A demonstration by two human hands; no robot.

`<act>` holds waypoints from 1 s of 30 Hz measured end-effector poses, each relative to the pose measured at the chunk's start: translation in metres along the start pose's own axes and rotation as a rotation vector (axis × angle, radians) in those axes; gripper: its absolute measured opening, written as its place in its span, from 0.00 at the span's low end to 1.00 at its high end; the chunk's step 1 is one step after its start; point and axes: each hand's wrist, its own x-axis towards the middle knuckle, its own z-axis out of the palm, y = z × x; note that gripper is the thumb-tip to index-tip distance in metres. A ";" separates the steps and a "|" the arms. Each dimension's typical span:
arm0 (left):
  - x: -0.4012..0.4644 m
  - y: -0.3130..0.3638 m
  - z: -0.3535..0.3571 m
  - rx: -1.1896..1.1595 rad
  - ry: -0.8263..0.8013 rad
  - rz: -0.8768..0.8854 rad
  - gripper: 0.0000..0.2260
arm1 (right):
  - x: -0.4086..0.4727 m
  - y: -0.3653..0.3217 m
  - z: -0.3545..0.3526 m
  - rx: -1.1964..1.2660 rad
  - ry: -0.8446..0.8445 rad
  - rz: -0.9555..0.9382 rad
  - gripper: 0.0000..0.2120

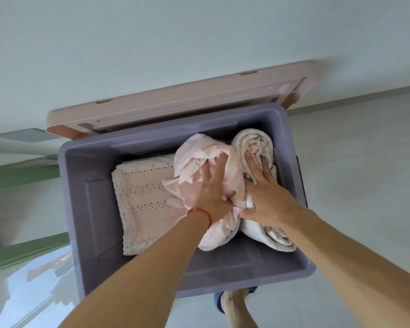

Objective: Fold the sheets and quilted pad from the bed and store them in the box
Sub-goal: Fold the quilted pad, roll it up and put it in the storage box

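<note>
Pale floor, box (85, 209), both hands pressing bedding, foot (234, 301) half hidden

Counted one box (85, 209), grey-purple, and one pink lid (175, 100) behind it. Inside lay three pieces of bedding: one folded patterned sheet (142, 200), one bundled plain pink sheet (199, 159), one rolled quilted pad (253, 140). Also two hands, left (213, 195) and right (268, 195), one red wrist string (202, 213), and one foot (234, 304).
</note>
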 end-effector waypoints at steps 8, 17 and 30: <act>-0.060 -0.076 -0.040 -0.693 0.461 -0.856 0.12 | -0.013 -0.091 0.009 -0.323 0.139 -0.230 0.41; 0.018 -0.057 -0.029 -0.232 0.162 -0.293 0.33 | -0.011 -0.084 0.022 0.263 0.245 -0.267 0.25; 0.021 -0.038 0.014 -0.323 0.154 -0.404 0.26 | -0.032 -0.037 0.028 0.033 0.350 -0.082 0.29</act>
